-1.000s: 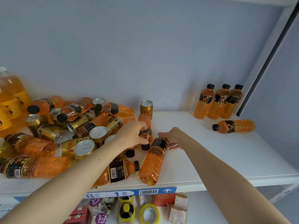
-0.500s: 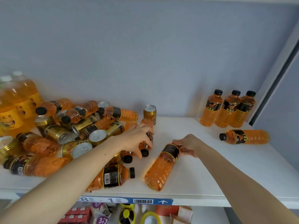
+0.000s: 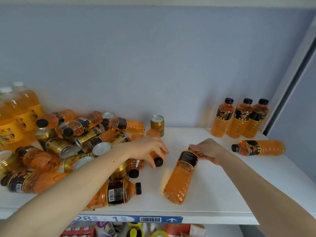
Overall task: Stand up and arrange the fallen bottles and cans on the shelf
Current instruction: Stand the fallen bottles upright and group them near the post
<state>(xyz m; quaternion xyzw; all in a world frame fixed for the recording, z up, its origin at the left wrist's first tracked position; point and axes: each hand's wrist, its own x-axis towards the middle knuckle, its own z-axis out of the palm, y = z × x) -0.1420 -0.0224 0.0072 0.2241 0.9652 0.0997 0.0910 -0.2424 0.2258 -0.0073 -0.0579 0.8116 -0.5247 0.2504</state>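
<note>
A: Left hand (image 3: 148, 147) state?

B: Fingers curled down over the neck end of a fallen bottle (image 3: 156, 155) at the edge of the pile; black cap shows below the fingertips. The bottle lies flat on the white shelf (image 3: 222, 194).

A: Right hand (image 3: 207, 150)?

B: Gripping the cap end of a second fallen bottle (image 3: 182, 178). Cap hidden under the fingers. That bottle lies on its side, base pointing toward 7 o'clock, near the shelf's front edge.

A: Rest of the stock?

B: Pile of toppled bottles and gold cans (image 3: 80, 142) at 9 o'clock from the hands, heaped over one another. One gold can (image 3: 157, 124) upright at 12 o'clock of the left hand, by the back wall. Three bottles (image 3: 239, 118) standing in a row at 2 o'clock, touching. One lying bottle (image 3: 258, 147) just in front of them, cap pointing toward 9 o'clock.

A: Far left?

B: Large yellow-labelled bottles (image 3: 17, 115), upright.
</note>
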